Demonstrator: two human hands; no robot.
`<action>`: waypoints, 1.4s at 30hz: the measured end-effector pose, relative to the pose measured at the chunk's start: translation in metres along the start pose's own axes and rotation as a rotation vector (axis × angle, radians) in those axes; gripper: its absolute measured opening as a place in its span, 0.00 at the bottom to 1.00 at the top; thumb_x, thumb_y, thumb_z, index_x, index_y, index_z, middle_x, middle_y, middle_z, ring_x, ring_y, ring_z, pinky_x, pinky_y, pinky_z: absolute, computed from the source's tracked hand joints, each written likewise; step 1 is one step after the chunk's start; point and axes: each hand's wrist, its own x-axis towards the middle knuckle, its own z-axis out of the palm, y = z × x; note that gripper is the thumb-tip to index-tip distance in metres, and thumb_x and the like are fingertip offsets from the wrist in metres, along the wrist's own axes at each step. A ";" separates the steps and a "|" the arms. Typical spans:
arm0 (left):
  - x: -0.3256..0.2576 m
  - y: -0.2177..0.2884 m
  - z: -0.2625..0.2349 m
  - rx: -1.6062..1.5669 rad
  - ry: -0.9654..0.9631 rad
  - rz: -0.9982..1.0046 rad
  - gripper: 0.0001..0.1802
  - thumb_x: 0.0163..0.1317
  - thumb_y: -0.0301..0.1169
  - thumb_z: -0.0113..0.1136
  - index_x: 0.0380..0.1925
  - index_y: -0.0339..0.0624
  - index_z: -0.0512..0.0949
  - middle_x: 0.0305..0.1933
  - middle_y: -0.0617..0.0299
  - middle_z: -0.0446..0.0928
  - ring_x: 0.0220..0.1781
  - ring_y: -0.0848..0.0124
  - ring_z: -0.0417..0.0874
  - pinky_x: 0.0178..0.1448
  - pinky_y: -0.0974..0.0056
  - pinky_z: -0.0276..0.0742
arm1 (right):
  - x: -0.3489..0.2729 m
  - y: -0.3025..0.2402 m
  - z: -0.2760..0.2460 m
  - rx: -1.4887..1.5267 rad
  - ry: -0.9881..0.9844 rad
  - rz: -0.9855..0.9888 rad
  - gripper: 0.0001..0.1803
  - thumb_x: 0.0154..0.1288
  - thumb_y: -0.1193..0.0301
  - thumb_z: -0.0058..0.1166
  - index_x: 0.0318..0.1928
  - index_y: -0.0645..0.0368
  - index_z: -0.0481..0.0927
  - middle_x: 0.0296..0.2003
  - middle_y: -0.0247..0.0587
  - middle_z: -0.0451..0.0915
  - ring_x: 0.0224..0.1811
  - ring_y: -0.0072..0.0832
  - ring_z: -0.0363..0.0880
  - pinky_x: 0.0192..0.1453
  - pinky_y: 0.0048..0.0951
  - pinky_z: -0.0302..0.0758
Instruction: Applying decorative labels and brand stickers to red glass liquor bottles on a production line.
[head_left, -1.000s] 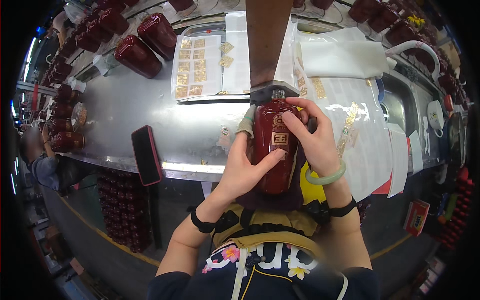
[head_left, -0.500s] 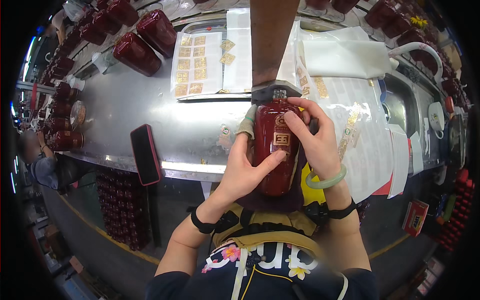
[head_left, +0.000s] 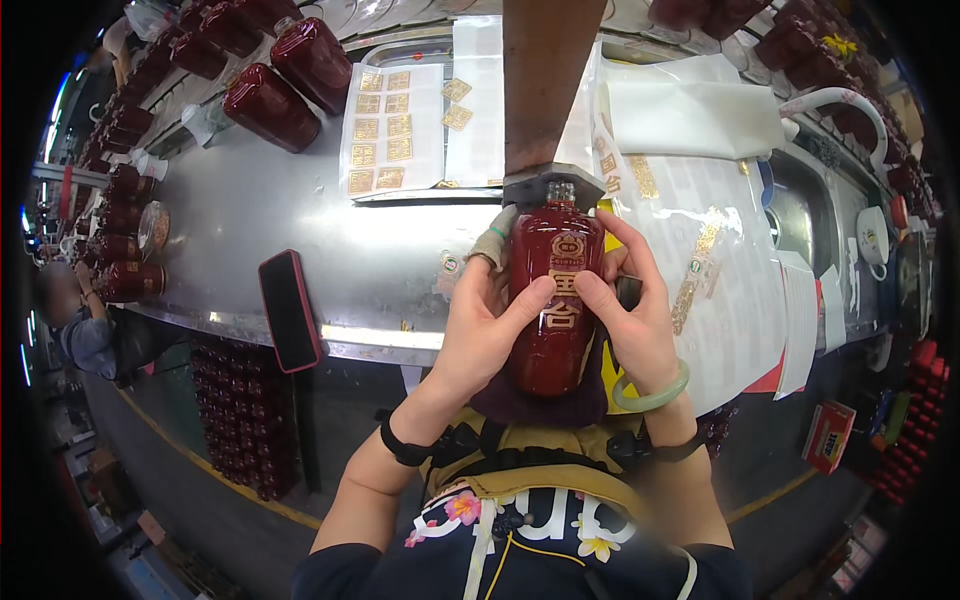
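Observation:
A dark red glass bottle (head_left: 552, 355) with a clear threaded neck and gold markings leans at the bench's edge in front of me, its base on a dark cloth (head_left: 500, 402). My left hand (head_left: 487, 315) wraps its left side, the thumb pressing on the gold characters; a cloth cover sits on one finger. My right hand (head_left: 637, 315) grips the other side, thumb also on the front and index finger up by the shoulder. Some fingers of both hands are hidden behind the bottle. To the right lies a clear sheet with gold decals (head_left: 700, 262).
A phone (head_left: 288, 310) lies at the bench's front edge. Gold stickers on white sheets (head_left: 394, 130) rest behind. A brown post (head_left: 548, 90) rises just beyond the bottle. More red bottles (head_left: 270, 108) stand at the back left. A sink (head_left: 800, 205) is at right.
My right hand has come down from the bottle's shoulder, its thumb now on the front. Both thumbs have shifted, uncovering more of the gold markings. The bottle has hardly moved.

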 end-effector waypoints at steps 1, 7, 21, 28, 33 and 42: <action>0.000 0.000 0.000 -0.001 -0.003 0.006 0.44 0.74 0.27 0.66 0.82 0.30 0.50 0.78 0.48 0.66 0.76 0.64 0.72 0.79 0.57 0.69 | 0.001 0.001 -0.002 0.002 -0.010 0.004 0.35 0.69 0.71 0.71 0.74 0.56 0.73 0.37 0.23 0.67 0.38 0.13 0.65 0.45 0.18 0.66; -0.001 -0.001 0.001 0.018 0.017 0.011 0.44 0.75 0.27 0.66 0.82 0.30 0.51 0.78 0.48 0.66 0.77 0.64 0.72 0.79 0.56 0.69 | 0.002 0.000 -0.002 0.026 -0.005 0.007 0.36 0.68 0.70 0.72 0.74 0.56 0.73 0.37 0.22 0.67 0.38 0.13 0.64 0.45 0.17 0.66; -0.001 -0.002 0.001 0.036 0.019 0.021 0.44 0.75 0.29 0.65 0.81 0.29 0.51 0.77 0.47 0.66 0.76 0.63 0.73 0.78 0.56 0.71 | 0.002 0.005 -0.003 0.064 -0.015 0.018 0.36 0.68 0.70 0.72 0.74 0.56 0.73 0.37 0.22 0.66 0.37 0.13 0.63 0.44 0.16 0.65; 0.000 -0.001 0.003 0.044 0.045 0.048 0.43 0.74 0.26 0.66 0.80 0.28 0.52 0.76 0.47 0.67 0.75 0.64 0.74 0.78 0.57 0.71 | 0.005 -0.005 -0.008 0.099 -0.072 0.061 0.32 0.72 0.70 0.68 0.73 0.58 0.73 0.37 0.23 0.66 0.39 0.13 0.65 0.46 0.17 0.65; 0.001 0.000 0.012 0.138 0.072 0.102 0.45 0.69 0.25 0.69 0.79 0.27 0.54 0.73 0.46 0.70 0.71 0.64 0.77 0.74 0.57 0.76 | 0.021 -0.023 -0.024 -0.009 -0.020 -0.099 0.22 0.76 0.74 0.57 0.67 0.65 0.75 0.38 0.27 0.72 0.42 0.17 0.68 0.53 0.21 0.68; 0.003 -0.001 0.015 0.190 0.115 0.110 0.45 0.64 0.24 0.73 0.76 0.27 0.58 0.68 0.48 0.74 0.66 0.65 0.81 0.69 0.60 0.81 | 0.054 -0.076 -0.019 -0.776 -0.078 -0.957 0.19 0.54 0.86 0.62 0.47 0.59 0.87 0.43 0.40 0.86 0.43 0.40 0.82 0.47 0.35 0.81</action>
